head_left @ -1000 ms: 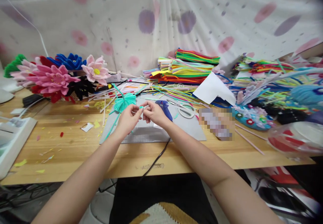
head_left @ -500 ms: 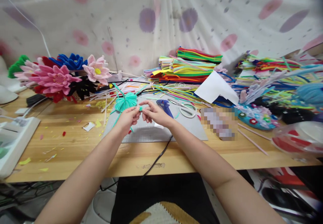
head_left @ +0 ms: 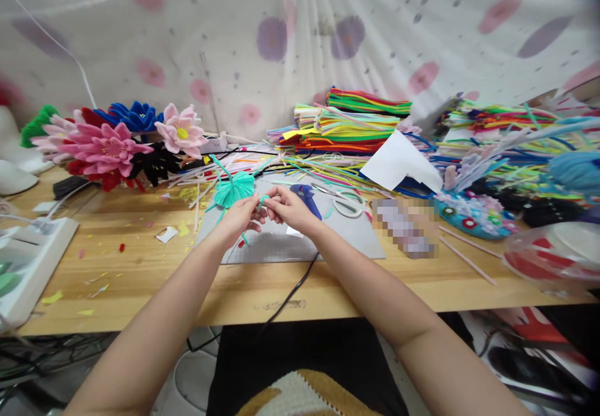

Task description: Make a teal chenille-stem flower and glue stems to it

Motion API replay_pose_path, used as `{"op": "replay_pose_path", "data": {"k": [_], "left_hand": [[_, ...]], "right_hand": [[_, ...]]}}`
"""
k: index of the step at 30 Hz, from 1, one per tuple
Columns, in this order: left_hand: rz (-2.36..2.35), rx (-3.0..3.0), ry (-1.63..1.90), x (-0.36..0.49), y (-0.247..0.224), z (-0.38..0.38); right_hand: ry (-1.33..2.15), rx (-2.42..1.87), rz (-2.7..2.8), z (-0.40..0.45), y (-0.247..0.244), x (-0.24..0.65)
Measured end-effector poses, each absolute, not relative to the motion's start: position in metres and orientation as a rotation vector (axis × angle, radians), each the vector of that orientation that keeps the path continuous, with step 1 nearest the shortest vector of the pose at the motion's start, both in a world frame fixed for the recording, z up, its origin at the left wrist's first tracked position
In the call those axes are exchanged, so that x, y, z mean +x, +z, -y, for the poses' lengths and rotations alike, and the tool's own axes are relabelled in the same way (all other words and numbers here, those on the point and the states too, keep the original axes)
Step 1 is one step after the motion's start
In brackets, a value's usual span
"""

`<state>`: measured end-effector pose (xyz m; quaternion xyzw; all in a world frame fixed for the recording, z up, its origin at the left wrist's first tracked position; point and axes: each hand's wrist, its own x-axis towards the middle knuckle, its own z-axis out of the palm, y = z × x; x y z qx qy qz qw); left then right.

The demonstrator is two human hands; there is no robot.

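Observation:
Over a grey mat (head_left: 347, 244), both hands meet at a small teal piece (head_left: 264, 200). My left hand (head_left: 242, 216) pinches it from the left, fingers curled. From the right, my right hand (head_left: 287, 207) grips it between thumb and fingertips. A teal fan-shaped fuzzy piece (head_left: 235, 189) with thin stems lies just behind my left hand. Behind my right hand rests a blue glue gun (head_left: 307, 200), with white-handled scissors (head_left: 349, 204) beside it.
Fuzzy flowers (head_left: 110, 147) stand at the back left, bundled coloured stems (head_left: 356, 122) at the back centre. A power strip (head_left: 42, 266) sits at the left edge. A black cable (head_left: 295, 288) crosses the table's front edge. A white paper (head_left: 398, 163) leans behind the scissors.
My right fingers have closed in on the small teal piece, and its visible shape has turned between the fingertips. The view has shifted slightly.

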<state>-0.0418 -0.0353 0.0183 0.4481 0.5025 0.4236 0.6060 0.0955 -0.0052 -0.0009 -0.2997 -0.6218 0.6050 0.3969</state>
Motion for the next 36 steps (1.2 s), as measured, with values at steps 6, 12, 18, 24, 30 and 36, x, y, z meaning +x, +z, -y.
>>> {"op": "replay_pose_path", "data": {"k": [6, 12, 18, 24, 30, 36], "left_hand": [[-1.224, 1.144, 1.128, -0.040, 0.023, 0.042], [-1.391, 1.510, 1.167, -0.042, 0.017, 0.043], [-1.544, 1.576, 1.323, -0.030, 0.021, 0.047], [-1.483, 1.676, 1.213, -0.036, 0.017, 0.049], [-1.561, 1.610, 1.242, -0.039, 0.012, 0.049], [-1.536, 1.524, 1.261, -0.039, 0.011, 0.048]], "right_hand": [[1.652, -0.816, 1.518, 0.000, 0.007, 0.099], [1.693, -0.847, 1.484, 0.002, 0.009, 0.096], [1.616, -0.928, 1.470, 0.005, 0.014, 0.088], [1.641, -1.009, 1.514, 0.001, 0.012, 0.090], [1.665, -0.958, 1.596, 0.000, 0.003, 0.090], [1.726, -0.809, 1.632, 0.004, 0.003, 0.090]]}}
